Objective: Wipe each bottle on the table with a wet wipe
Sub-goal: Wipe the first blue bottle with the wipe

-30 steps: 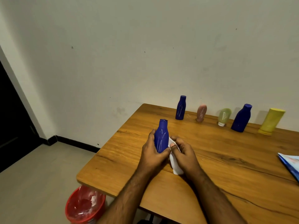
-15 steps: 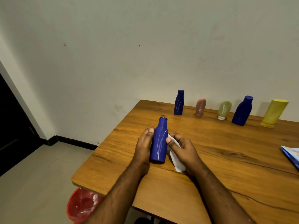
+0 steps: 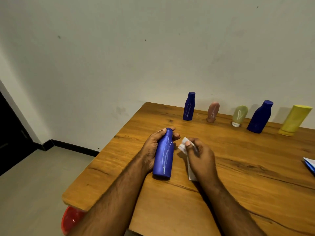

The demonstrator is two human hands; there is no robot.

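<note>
A left hand (image 3: pixel 153 147) grips a tilted blue bottle (image 3: pixel 163 155) while the right hand (image 3: pixel 199 157) pinches a white wipe (image 3: pixel 183 145) just beside it.

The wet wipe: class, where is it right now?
In the head view, the wet wipe is pinched in the right hand, just right of the blue bottle gripped by the left hand.

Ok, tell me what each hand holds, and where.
Left hand grips the blue bottle round its neck and upper body; right hand pinches the wet wipe near its top.
</note>
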